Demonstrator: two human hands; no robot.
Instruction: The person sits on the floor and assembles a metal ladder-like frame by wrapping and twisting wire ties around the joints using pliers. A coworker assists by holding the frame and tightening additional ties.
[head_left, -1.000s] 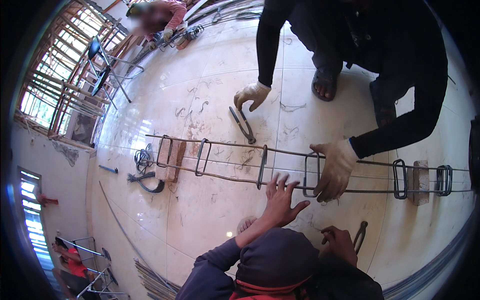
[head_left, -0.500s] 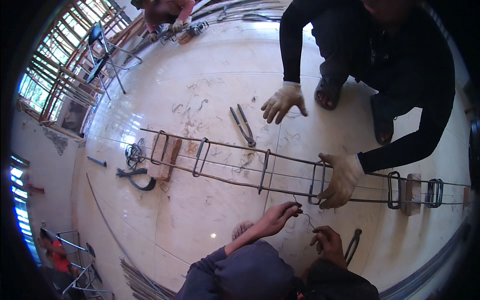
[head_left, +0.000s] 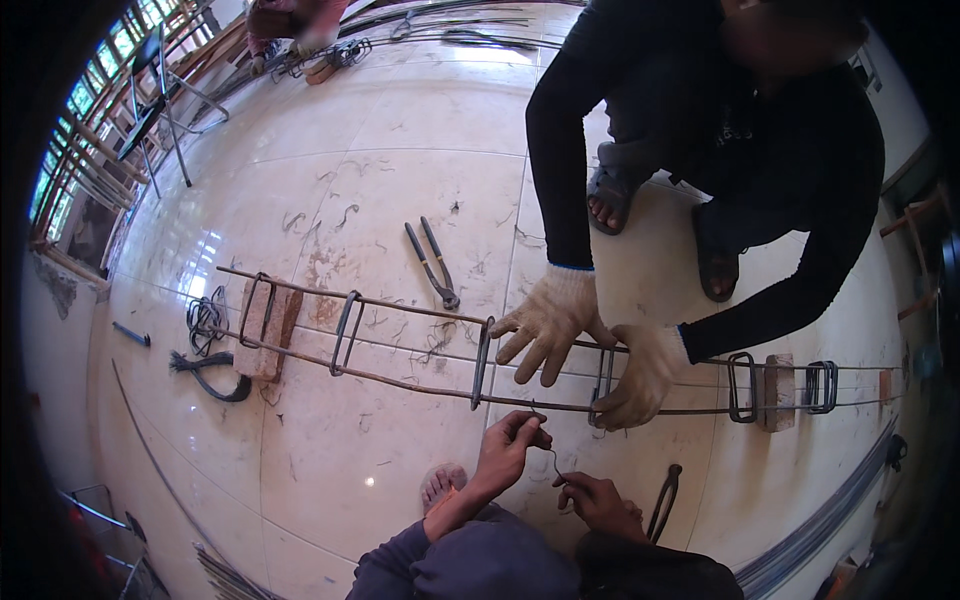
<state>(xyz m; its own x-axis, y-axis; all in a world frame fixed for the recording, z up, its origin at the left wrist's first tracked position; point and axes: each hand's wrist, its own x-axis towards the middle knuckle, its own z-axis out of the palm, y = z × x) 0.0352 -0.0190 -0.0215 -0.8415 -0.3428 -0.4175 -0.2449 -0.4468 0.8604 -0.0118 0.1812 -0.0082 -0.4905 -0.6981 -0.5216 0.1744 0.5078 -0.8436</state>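
Note:
My left hand (head_left: 505, 452) pinches one end of a thin, bent tie wire (head_left: 557, 462), just on the near side of a long steel bar frame. Lower and to the right, my right hand (head_left: 597, 504) has its fingers closed on the wire's other end. The frame has long thin rods (head_left: 420, 387) with rectangular steel stirrups (head_left: 482, 365) around them. Across from me, a co-worker's gloved hand (head_left: 550, 318) reaches over the rods, fingers spread. The co-worker's other gloved hand (head_left: 642, 378) is at a stirrup on the frame.
Bricks (head_left: 283, 335) (head_left: 778, 395) prop the frame. Pincers (head_left: 435, 265) lie beyond it, and a second pair (head_left: 663, 503) beside my right hand. At left are a wire bundle (head_left: 225, 383) and a coil (head_left: 205, 320). Steel rods (head_left: 830, 505) lie at lower right. Another person (head_left: 285, 25) works far off.
The co-worker's farther gloved hand has come down from above the floor to the frame. Both my hands still hold the wire. The whole view has shifted somewhat.

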